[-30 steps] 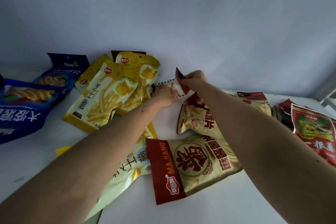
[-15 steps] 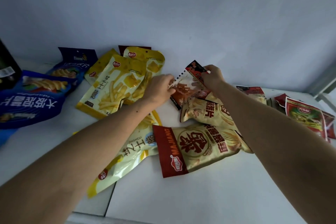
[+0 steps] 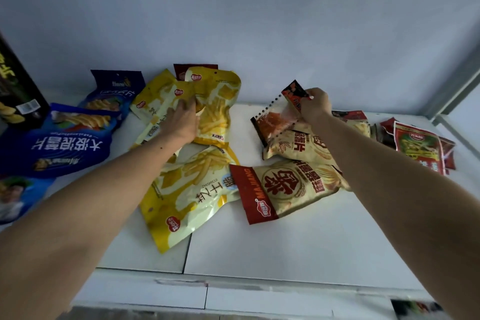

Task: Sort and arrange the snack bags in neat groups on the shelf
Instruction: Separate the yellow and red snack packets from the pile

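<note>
On the white shelf (image 3: 298, 247), my right hand (image 3: 315, 106) pinches the red top of a small clear bag of orange snacks (image 3: 275, 122), lifted above two beige Majiang bags (image 3: 288, 187). My left hand (image 3: 181, 122) lies on the leaning yellow fries bags (image 3: 215, 109) at the back wall, its fingers curling onto one bag's edge. Another yellow fries bag (image 3: 189, 195) lies flat beneath my left forearm.
Blue snack bags (image 3: 59, 143) are piled at the left beside a dark box (image 3: 18, 96). Red and green packets (image 3: 418, 145) lie at the right near the shelf's metal post (image 3: 454, 96). A dark red bag (image 3: 181, 71) stands behind the yellow ones.
My left hand let go of the clear bag and moved left onto the yellow fries bags. My right hand kept the clear bag and shifted it to the right.
</note>
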A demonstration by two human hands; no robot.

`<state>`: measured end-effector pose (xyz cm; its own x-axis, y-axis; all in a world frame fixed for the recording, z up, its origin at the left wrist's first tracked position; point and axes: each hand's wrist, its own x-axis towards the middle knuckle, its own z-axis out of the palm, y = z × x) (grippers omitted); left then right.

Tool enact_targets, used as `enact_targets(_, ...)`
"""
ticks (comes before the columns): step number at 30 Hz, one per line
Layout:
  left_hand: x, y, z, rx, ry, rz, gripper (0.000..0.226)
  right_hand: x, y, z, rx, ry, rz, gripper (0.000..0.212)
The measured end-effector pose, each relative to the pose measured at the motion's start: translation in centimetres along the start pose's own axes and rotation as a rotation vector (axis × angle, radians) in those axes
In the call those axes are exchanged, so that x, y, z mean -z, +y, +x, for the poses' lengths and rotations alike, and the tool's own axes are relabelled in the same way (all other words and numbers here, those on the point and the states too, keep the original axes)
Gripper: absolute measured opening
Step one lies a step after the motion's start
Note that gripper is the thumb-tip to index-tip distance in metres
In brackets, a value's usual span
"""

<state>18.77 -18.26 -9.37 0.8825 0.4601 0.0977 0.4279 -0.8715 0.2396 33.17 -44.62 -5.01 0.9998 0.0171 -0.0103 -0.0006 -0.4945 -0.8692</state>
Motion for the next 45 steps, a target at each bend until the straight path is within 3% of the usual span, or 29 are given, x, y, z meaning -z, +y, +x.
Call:
enact_targets(6, 3.4, 5.4, -0.9, -0.161, 0.179, -0.011, 0.039, 4.8, 0.7, -0.1, -0.078, 0.108, 0.258, 0.026)
enact_targets(15, 0.7, 14.5, -3.4, -0.373, 0.127, 0.035, 0.029, 13.4, 4.9, 0.1, -0.154, 0.513, 0.311, 0.033)
enact_targets(18, -0.6, 15.7, -3.9, -0.386, 0.096, 0.022, 0.031, 14.5, 6.4, 0.7, -0.281, 0.419, 0.192, 0.047)
enact_targets(20, -0.8, 16.0, -4.3, -0.4, 0.116, 0.022, 0.031, 14.2, 6.9, 0.9, -0.373, 0.354, -0.016, 0.061)
enact_targets(24, -0.4, 16.5, -4.6, -0.362, 0.144, 0.001, 0.031, 11.5, 4.8, -0.7, -0.236, 0.281, -0.23, 0.078)
enact_targets(26, -0.2, 16.6, -4.8, -0.329, 0.148, -0.011, 0.033, 9.1, 2.5, -1.7, -0.119, 0.053, -0.145, 0.08)
enact_targets(29, 0.0, 16.8, -5.5, -0.288, 0.155, -0.025, 0.04, 5.6, -0.5, -4.0, -0.103, -0.368, 0.041, 0.099)
enact_targets(31, 0.2, 16.7, -6.0, -0.279, 0.158, -0.035, 0.044, 3.8, -1.6, -4.9, -0.061, -0.468, 0.147, 0.077)
enact_targets(33, 0.4, 16.2, -6.3, -0.264, 0.15, -0.073, 0.047, 2.3, -2.5, -5.2, -0.02, -0.435, 0.201, 0.042)
enact_targets(35, 0.8, 15.3, -6.5, -0.233, 0.129, -0.123, 0.055, 1.4, -3.2, -5.4, -0.024, -0.383, 0.215, 0.028)
enact_targets(41, 3.5, 10.1, -6.6, -0.096, 0.06, -0.305, 0.106, -0.9, -6.4, -5.4, 0.026, -0.304, 0.276, 0.028)
enact_targets(45, 4.8, 4.5, -5.5, 0.038, 0.064, -0.433, 0.132, -4.3, -9.3, -6.3, 0.001, -0.349, 0.397, 0.025)
